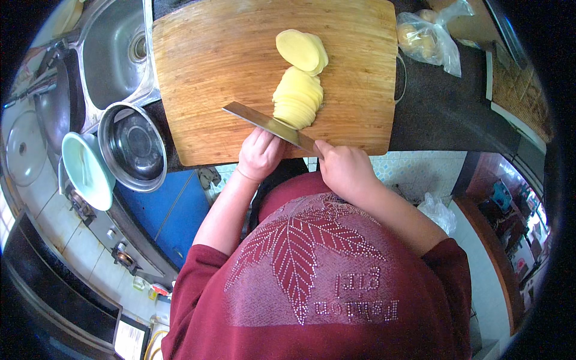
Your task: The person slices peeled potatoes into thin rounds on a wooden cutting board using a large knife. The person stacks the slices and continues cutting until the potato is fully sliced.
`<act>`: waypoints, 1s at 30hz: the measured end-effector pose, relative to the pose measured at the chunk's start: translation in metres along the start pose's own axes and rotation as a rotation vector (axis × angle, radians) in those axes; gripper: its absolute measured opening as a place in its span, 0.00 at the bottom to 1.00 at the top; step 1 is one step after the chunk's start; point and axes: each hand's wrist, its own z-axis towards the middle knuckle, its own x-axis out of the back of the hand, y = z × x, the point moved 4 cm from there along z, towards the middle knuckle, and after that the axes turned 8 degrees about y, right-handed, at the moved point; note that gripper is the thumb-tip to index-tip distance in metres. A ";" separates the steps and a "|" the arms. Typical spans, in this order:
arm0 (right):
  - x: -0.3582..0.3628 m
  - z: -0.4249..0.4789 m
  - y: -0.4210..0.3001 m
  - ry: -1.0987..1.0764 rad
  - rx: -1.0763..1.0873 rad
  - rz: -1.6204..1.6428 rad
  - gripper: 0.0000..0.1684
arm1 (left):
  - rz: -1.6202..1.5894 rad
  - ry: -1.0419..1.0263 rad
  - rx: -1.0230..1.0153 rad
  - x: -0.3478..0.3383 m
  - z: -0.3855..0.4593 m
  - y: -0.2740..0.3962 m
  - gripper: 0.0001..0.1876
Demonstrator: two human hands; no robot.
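Observation:
A wooden cutting board (216, 58) lies before me, with a row of thin, overlapping peeled potato slices (298, 96) on it. Beyond the row, a few larger slices (300, 48) lie in a loose stack. My right hand (348, 168) is closed around the handle of a broad-bladed kitchen knife (265, 121). The blade slants across the near end of the row. My left hand (262, 153) is on the near side of the blade, fingers bent; the blade hides its fingertips and whatever they may hold.
A steel sink (112, 58) is at the upper left. Below it stand a metal basin (132, 146) and a pale green bowl (85, 173), near a gas stove (123, 256). A clear plastic bag of potatoes (425, 38) lies right of the board on the dark counter (441, 112).

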 end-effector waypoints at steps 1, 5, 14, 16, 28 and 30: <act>0.000 0.000 0.000 -0.026 0.002 -0.021 0.14 | 0.001 0.001 0.001 0.000 0.000 0.000 0.14; 0.019 0.002 -0.013 0.046 0.015 0.005 0.09 | 0.033 0.000 0.005 0.000 0.000 0.000 0.14; 0.009 0.025 -0.023 0.043 0.076 0.259 0.22 | 0.047 -0.009 -0.005 -0.001 -0.002 -0.001 0.16; 0.007 0.026 -0.022 -0.003 0.046 0.214 0.27 | 0.061 0.006 -0.022 -0.003 -0.003 -0.002 0.16; 0.007 -0.002 0.005 -0.035 -0.077 0.233 0.22 | 0.041 0.016 -0.027 0.002 0.003 0.002 0.13; 0.008 -0.003 0.004 -0.017 -0.037 0.215 0.19 | 0.032 0.035 -0.055 0.003 0.007 0.004 0.12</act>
